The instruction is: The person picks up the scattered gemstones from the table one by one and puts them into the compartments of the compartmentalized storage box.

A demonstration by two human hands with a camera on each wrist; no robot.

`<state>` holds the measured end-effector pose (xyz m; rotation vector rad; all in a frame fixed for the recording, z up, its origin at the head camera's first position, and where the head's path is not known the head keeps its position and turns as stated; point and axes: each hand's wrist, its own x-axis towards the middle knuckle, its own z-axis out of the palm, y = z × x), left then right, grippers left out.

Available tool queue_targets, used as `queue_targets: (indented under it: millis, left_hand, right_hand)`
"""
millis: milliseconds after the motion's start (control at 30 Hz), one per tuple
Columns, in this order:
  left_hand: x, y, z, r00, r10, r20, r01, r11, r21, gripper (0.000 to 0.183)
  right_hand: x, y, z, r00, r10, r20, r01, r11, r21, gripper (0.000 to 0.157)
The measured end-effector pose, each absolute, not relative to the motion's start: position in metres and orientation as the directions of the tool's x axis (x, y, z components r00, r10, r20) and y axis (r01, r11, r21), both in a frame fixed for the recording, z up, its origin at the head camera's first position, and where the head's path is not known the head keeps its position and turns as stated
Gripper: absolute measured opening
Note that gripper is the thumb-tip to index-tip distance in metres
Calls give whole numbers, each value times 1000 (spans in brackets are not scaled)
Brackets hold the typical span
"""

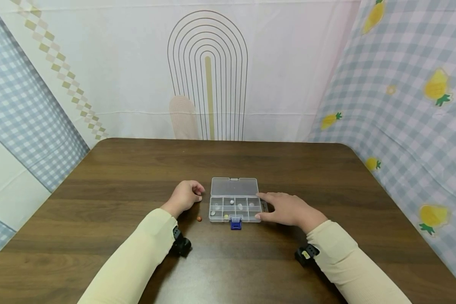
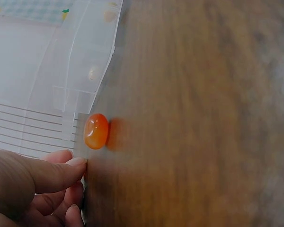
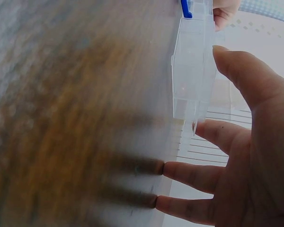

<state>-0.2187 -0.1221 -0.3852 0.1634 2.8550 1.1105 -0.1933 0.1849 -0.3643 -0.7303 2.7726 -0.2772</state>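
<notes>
A clear plastic compartment box (image 1: 234, 207) lies with its lid (image 1: 234, 187) folded back and its blue latch (image 1: 236, 224) at the front. Small pale beads (image 1: 240, 207) and a yellow one (image 1: 226, 216) sit in its compartments. To the box's left, my left hand (image 1: 186, 195) rests by the tabletop, fingers loosely bent, nothing visible in them. A glossy orange bead (image 2: 96, 131) lies on the table just beyond its fingertips in the left wrist view. My right hand (image 1: 289, 207) has its thumb and index finger spread at the box's right side, other fingertips (image 3: 170, 169) on the table.
The brown wooden table (image 1: 137, 169) reaches back to a white cloth (image 1: 289, 63) with arch lines. Blue checked cloth (image 1: 395, 126) with yellow pineapples hangs along the right. Black wrist cameras (image 1: 181, 243) sit under both cream sleeves (image 1: 137, 253).
</notes>
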Motion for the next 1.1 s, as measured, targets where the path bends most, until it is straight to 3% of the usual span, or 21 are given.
queue_targets:
  millis: [733,1100]
  left_hand:
    - [-219,-122,-388,-992,124,-8,87,738,669,9]
    - [-216,-115,-381,-987,131,93,160,736,657,8]
  right_hand:
    - [-194,185,-365,-840,-510,-186,-462,851,-249,74]
    - [-194,184,-365,-843,-502,-191,-453,856,-248,76]
